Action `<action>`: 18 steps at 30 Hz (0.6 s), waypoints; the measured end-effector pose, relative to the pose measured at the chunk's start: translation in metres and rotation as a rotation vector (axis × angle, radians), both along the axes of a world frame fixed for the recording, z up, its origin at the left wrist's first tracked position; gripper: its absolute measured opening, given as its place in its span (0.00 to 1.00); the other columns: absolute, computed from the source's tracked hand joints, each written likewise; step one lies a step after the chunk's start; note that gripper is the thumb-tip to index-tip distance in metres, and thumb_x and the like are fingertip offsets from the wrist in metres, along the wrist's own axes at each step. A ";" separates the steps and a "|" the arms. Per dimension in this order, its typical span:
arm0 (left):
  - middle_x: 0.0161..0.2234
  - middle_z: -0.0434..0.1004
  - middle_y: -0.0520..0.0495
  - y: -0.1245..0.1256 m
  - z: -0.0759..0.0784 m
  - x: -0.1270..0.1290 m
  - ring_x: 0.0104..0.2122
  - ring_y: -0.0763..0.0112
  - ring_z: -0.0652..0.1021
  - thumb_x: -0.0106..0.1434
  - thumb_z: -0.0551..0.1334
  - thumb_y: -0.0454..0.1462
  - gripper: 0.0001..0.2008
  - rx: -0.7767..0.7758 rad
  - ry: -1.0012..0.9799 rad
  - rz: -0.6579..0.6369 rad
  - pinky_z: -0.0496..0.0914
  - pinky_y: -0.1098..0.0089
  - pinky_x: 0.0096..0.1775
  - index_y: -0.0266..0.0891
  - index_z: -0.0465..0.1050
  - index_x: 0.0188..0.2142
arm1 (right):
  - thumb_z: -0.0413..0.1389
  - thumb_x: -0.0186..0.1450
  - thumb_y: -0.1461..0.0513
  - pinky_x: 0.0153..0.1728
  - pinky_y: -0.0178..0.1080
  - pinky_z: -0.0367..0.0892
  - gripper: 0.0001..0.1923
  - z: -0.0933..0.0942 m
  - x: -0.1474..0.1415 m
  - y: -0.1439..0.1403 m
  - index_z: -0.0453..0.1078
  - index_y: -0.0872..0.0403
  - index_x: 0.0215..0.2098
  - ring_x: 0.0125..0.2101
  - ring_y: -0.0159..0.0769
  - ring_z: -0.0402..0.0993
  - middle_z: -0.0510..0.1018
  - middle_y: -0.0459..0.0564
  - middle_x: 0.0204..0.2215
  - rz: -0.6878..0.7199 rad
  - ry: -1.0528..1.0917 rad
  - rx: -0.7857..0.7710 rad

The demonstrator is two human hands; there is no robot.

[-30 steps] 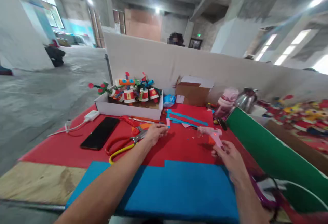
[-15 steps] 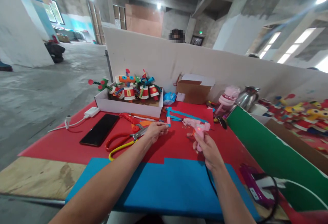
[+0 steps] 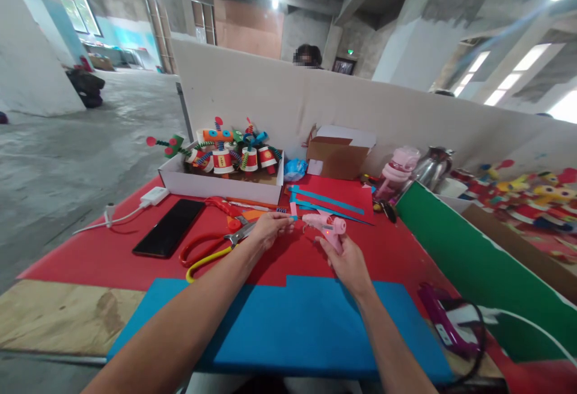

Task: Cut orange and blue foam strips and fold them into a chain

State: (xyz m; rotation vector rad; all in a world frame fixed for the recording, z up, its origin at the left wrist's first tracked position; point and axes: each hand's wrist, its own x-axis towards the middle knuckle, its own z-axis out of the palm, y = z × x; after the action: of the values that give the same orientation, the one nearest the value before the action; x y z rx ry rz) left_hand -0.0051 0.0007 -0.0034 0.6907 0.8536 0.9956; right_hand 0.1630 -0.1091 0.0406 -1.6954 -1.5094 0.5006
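Observation:
My right hand (image 3: 345, 263) grips a pink glue gun (image 3: 325, 227), its nozzle pointing left towards a small blue and pink paper strip (image 3: 293, 212). My left hand (image 3: 269, 227) pinches that strip just above the red sheet (image 3: 112, 250). The glue gun's tip is close to the strip, a short gap apart. Red and yellow handled scissors (image 3: 211, 247) lie just left of my left hand.
A black phone (image 3: 169, 236), a white charger (image 3: 153, 196), a white box of paper-cup figures (image 3: 220, 172), a brown carton (image 3: 336, 158), blue paper strips (image 3: 329, 202), a pink bottle (image 3: 396, 172), a kettle (image 3: 430, 169), a green board (image 3: 473, 262) and a blue sheet (image 3: 293, 328) surround my hands. A person sits behind the white partition.
My right hand has lifted the glue gun from the right and carried it left to the strip in my left hand. My left hand has stayed in place.

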 end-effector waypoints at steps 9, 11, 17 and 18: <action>0.18 0.75 0.48 0.002 -0.002 -0.001 0.18 0.76 0.74 0.47 0.71 0.27 0.06 0.009 0.022 -0.021 0.68 0.77 0.23 0.30 0.74 0.24 | 0.50 0.61 0.49 0.33 0.40 0.70 0.23 -0.007 -0.003 0.001 0.72 0.57 0.43 0.33 0.46 0.78 0.80 0.56 0.32 -0.008 -0.114 0.160; 0.17 0.75 0.48 0.002 -0.002 -0.001 0.18 0.76 0.74 0.47 0.71 0.27 0.06 0.009 0.023 -0.027 0.68 0.76 0.24 0.30 0.74 0.24 | 0.50 0.61 0.50 0.35 0.41 0.70 0.22 -0.008 -0.004 0.001 0.71 0.57 0.44 0.35 0.46 0.78 0.81 0.57 0.34 0.013 -0.110 0.171; 0.17 0.75 0.49 0.000 0.000 -0.001 0.19 0.77 0.74 0.48 0.70 0.27 0.05 0.013 0.020 -0.032 0.71 0.75 0.27 0.30 0.74 0.23 | 0.50 0.63 0.51 0.41 0.42 0.70 0.22 -0.011 -0.004 0.001 0.70 0.57 0.47 0.41 0.47 0.77 0.80 0.58 0.40 0.040 -0.083 0.143; 0.17 0.75 0.49 0.000 0.000 -0.001 0.18 0.77 0.74 0.48 0.70 0.27 0.05 0.013 0.020 -0.031 0.72 0.75 0.27 0.30 0.74 0.23 | 0.50 0.63 0.51 0.42 0.42 0.69 0.22 -0.011 -0.005 0.001 0.70 0.57 0.48 0.42 0.47 0.77 0.80 0.58 0.41 0.041 -0.082 0.133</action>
State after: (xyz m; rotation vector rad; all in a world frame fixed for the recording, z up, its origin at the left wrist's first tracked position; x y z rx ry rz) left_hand -0.0057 0.0007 -0.0037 0.7245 0.8520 0.9685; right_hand 0.1584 -0.1085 0.0297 -1.6011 -1.6026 0.3477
